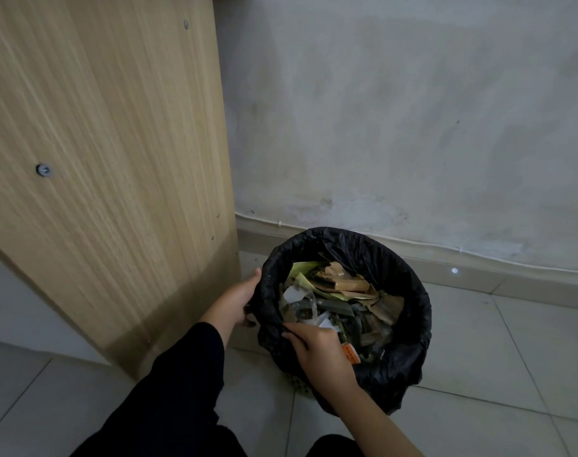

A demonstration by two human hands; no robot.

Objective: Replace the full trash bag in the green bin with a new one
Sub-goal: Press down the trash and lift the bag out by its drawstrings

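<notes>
Both hands pinch the black trash bag (396, 258) rim, left hand (238, 300) outside, right hand (317, 347) nearside, freeing it from the green bin (297, 384).

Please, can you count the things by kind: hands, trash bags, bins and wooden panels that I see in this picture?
Hands: 2, left hand and right hand, both gripping the bag's rim
Black trash bag: 1
Green bin: 1, mostly covered by the bag
Wooden panel: 1
Total: 5
</notes>
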